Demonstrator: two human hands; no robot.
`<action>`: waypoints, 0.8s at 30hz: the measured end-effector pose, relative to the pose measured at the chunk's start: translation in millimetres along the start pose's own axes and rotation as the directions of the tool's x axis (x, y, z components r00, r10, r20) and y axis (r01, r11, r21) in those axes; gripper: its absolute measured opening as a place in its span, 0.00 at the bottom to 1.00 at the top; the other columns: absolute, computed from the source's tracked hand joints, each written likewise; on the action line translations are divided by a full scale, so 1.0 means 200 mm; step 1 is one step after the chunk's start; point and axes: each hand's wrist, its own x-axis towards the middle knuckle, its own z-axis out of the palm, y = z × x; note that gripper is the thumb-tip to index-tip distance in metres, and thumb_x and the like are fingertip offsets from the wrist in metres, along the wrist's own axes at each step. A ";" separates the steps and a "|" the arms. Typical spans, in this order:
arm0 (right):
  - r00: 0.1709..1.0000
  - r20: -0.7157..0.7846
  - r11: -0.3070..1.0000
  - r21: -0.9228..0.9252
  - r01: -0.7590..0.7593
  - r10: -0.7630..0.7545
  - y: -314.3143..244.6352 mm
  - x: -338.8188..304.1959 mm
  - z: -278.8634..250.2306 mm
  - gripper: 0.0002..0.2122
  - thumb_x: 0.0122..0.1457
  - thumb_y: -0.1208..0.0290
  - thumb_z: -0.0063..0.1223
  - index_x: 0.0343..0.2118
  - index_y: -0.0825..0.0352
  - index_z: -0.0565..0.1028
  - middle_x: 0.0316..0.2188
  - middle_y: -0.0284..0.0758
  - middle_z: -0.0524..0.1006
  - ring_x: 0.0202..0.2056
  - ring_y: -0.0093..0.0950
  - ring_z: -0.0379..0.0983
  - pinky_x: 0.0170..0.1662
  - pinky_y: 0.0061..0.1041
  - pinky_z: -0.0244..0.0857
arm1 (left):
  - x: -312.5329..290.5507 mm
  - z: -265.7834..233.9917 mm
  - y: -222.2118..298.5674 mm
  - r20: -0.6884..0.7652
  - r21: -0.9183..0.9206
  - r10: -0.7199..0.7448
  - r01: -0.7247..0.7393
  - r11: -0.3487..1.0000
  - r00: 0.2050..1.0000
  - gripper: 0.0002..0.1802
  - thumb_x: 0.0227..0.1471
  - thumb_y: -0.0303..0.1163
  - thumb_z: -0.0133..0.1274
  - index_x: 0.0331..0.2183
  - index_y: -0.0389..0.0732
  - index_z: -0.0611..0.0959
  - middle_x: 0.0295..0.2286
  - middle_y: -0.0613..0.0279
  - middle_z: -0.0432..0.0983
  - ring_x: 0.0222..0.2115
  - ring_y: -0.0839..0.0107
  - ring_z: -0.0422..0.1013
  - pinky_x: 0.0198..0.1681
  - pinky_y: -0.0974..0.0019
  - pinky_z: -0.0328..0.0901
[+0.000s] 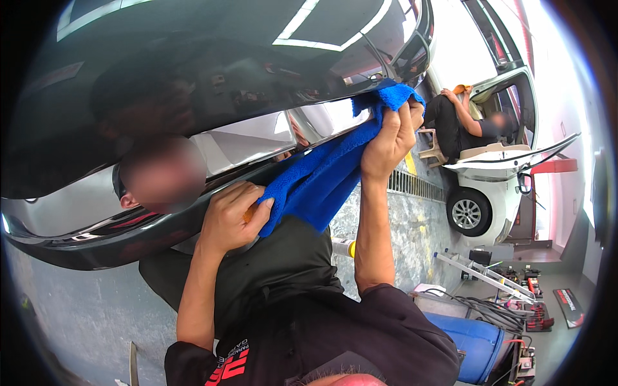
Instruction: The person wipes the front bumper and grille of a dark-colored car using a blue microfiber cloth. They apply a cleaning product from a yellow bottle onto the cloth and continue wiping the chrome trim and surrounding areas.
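The long, plush bright-blue cloth [351, 164] is one plain colour. The curved, glossy black car panel [212, 64] carries white streaks of reflection; the long metal trim [254, 132] beside it is mirror-silver. Near, a short-sleeved black fabric shirt [322, 328] bears a red-and-white print. At far right, a white car [505, 219] has a round silver wheel [468, 213]. The rough grey floor [412, 238] is mottled, with yellow marks.

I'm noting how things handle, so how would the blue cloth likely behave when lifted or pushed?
The blue cloth is probably floppy: it lies in soft folds between the left hand and the right hand. It is likely light, since it looks thin. Its fuzzy surface suggests it would not be very slippery to grip.
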 end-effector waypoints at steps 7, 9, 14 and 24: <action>0.977 0.101 0.967 -0.153 0.201 -0.187 -0.32 -0.14 0.04 0.09 0.61 0.71 0.54 0.37 0.71 0.79 0.41 0.45 0.70 0.44 0.41 0.62 0.51 0.40 0.53 | -0.01 0.00 0.00 0.034 0.037 -0.004 0.002 0.999 0.999 0.08 0.54 0.27 0.65 0.32 0.32 0.84 0.25 0.52 0.78 0.23 0.57 0.74 0.29 0.58 0.69; 0.962 0.133 0.960 -0.121 0.254 -0.238 -0.39 -0.16 0.07 0.09 0.59 0.71 0.55 0.37 0.71 0.80 0.42 0.45 0.70 0.44 0.41 0.63 0.51 0.40 0.53 | -0.03 -0.01 -0.02 0.040 0.038 -0.029 0.028 0.999 0.999 0.08 0.54 0.27 0.65 0.32 0.32 0.84 0.25 0.53 0.78 0.23 0.57 0.74 0.29 0.57 0.69; 0.995 0.050 0.983 -0.155 0.098 -0.091 -0.05 -0.05 -0.03 0.10 0.64 0.69 0.53 0.41 0.70 0.81 0.40 0.42 0.70 0.45 0.38 0.63 0.54 0.39 0.54 | -0.01 0.01 0.00 -0.009 0.009 0.011 -0.011 1.000 1.000 0.07 0.54 0.26 0.65 0.32 0.32 0.84 0.24 0.54 0.78 0.23 0.57 0.74 0.29 0.57 0.68; 0.960 0.092 0.952 -0.131 0.276 -0.265 -0.33 -0.13 0.06 0.06 0.55 0.74 0.57 0.34 0.68 0.80 0.39 0.41 0.72 0.42 0.40 0.65 0.49 0.40 0.56 | -0.02 0.00 0.00 0.001 0.057 -0.004 0.004 0.998 1.000 0.06 0.54 0.26 0.65 0.32 0.33 0.84 0.22 0.56 0.76 0.22 0.60 0.73 0.28 0.58 0.67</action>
